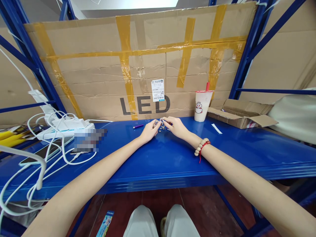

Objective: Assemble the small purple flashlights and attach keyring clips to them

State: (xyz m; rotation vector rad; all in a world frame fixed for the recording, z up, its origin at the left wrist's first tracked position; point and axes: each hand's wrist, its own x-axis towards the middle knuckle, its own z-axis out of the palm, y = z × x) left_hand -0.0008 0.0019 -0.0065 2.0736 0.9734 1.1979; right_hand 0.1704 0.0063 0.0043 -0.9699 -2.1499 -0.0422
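Both arms reach out over a blue metal shelf (172, 158). My left hand (148, 131) has its fingers pinched on a small metal part I cannot make out. My right hand (175, 126) is closed in a pinch on a thin tool with a red tip, close to a small silver ring (161, 119). Between the fingertips lies a cluster of several tiny metal pieces (162, 127). A purple pen-like stick (138, 126) lies just left of the left hand. The right wrist wears a bead bracelet with a red cord (201, 146).
A taped cardboard sheet marked LED (145, 65) backs the shelf. A drink cup with a red straw (202, 104), a white strip (216, 128) and an open cardboard box (240, 113) sit at right. White chargers and tangled cables (59, 126), a phone (44, 151) and yellow-handled tools (10, 138) lie at left.
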